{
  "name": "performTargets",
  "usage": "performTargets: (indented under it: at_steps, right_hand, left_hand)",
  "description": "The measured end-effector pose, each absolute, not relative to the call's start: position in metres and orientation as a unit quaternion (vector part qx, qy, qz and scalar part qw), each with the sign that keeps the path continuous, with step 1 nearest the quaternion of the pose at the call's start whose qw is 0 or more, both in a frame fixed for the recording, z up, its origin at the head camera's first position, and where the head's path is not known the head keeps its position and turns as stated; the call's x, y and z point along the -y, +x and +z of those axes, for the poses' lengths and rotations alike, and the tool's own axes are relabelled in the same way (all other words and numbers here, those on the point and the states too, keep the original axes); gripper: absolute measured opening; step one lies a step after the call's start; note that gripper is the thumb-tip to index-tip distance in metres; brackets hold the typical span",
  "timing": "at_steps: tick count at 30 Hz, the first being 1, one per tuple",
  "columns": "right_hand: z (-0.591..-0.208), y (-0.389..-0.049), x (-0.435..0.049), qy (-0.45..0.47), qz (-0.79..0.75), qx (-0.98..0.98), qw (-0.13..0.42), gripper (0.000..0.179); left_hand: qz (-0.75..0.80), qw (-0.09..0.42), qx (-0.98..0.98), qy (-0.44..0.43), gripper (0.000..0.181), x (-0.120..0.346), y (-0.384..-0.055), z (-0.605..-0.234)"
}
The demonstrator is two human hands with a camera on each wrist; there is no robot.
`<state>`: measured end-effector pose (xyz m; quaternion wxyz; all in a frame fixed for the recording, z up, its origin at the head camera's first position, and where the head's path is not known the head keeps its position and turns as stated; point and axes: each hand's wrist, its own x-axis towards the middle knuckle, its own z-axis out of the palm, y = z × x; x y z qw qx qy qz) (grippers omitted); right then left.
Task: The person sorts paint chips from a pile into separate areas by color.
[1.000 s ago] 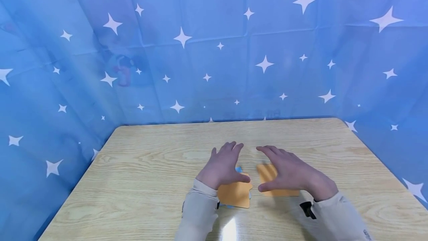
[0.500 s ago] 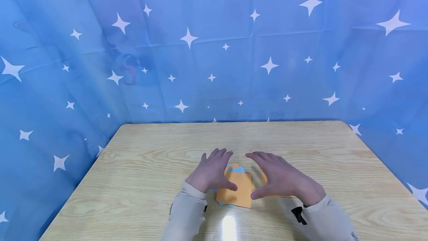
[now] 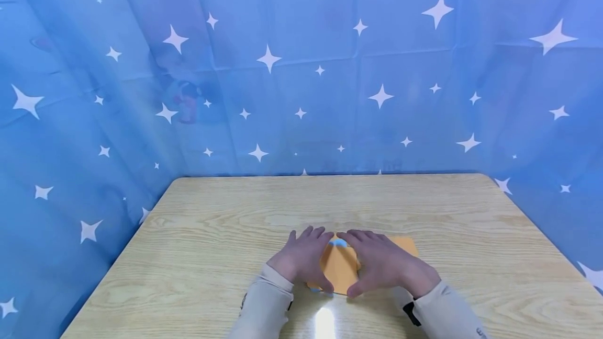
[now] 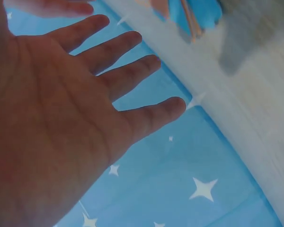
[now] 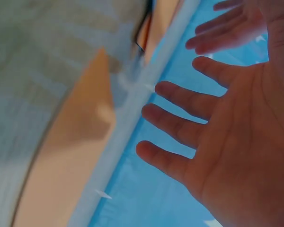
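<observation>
A small pile of flat orange and blue pieces, like cards, lies on the table, with an orange piece (image 3: 341, 271) on top and a bit of blue piece (image 3: 337, 243) showing behind it. My left hand (image 3: 303, 258) is at the pile's left side, overlapping it in the head view. On the opposite side, my right hand (image 3: 386, 260) faces it, thumbs and fingertips of both hands close together. A second orange piece (image 3: 404, 245) lies partly hidden behind the right hand. Both wrist views show bare palms with fingers spread and nothing held.
The wooden table (image 3: 216, 255) extends around the pile, its far edge meeting a blue curtain (image 3: 301, 77) with white stars. The curtain also hangs along the left and right sides. Light reflects off the table (image 3: 324, 323) in front of the pile.
Both hands have come lower and closer to each other, now flanking the pile. The right hand has moved left, uncovering more of the far right corner of the second orange piece.
</observation>
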<state>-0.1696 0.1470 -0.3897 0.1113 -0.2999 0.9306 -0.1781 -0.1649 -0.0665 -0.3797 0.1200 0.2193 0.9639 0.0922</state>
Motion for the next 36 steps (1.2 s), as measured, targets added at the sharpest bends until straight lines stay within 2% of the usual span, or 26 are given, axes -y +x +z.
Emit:
performTargets:
  at_steps: [7,16,22,36]
  right_hand:
    - [-0.395,-0.169,-0.145,-0.305,-0.175,-0.928,0.124,0.111]
    - [-0.397,-0.170,-0.142,-0.309,-0.172,-0.929,0.110,0.097]
    - [-0.396,-0.170,-0.142,-0.307,-0.161,-0.931,0.110,0.094]
    - [-0.389,-0.172,-0.144,-0.324,-0.172,-0.926,0.086,0.094]
  left_hand:
    - [0.082,0.111,-0.963,0.229,0.103,0.059,-0.165,-0.389]
    - [0.078,0.109,-0.964,0.229,0.093,0.057,-0.165,-0.389]
    - [0.070,0.110,-0.964,0.231,0.088,0.055,-0.166,-0.388]
    - [0.073,0.102,-0.964,0.236,0.093,0.059,-0.168,-0.381]
